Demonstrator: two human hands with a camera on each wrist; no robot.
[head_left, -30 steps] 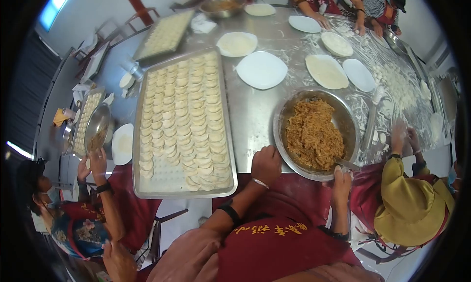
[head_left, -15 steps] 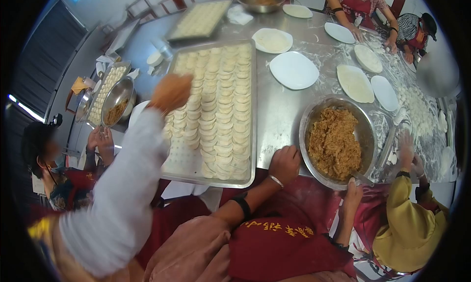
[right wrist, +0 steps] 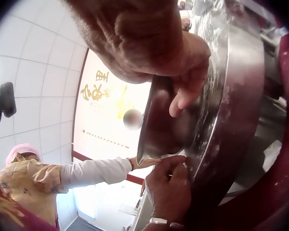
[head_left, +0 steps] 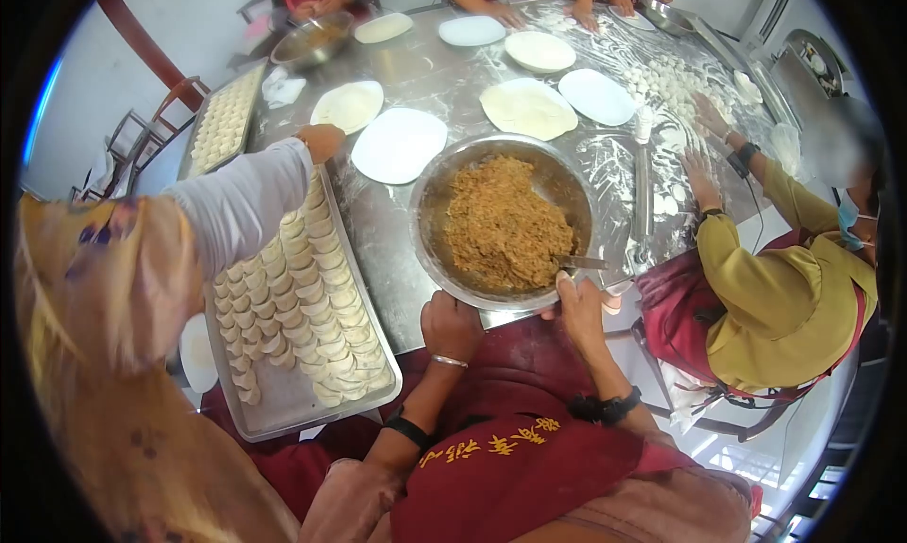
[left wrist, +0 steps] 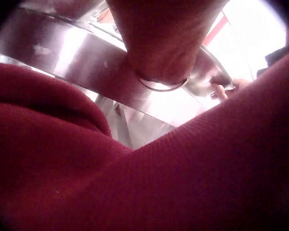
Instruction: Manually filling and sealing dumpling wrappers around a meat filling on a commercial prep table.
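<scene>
White-sleeved arm has moved from mid-tray toward the far end of the tray. Bowl of filling sits at the counter's near edge, right hand fingers clamped on its rim; left hand curls nearby (can't tell if gripping).

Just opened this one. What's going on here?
A person in a red apron holds the rim of a metal bowl of brown filling with the right hand. The left hand, fingers curled, is beside the bowl at the edge of the steel table. To the left, another person's arm reaches over a tray holding rows of dumplings. The tray's near end has a bare patch.
</scene>
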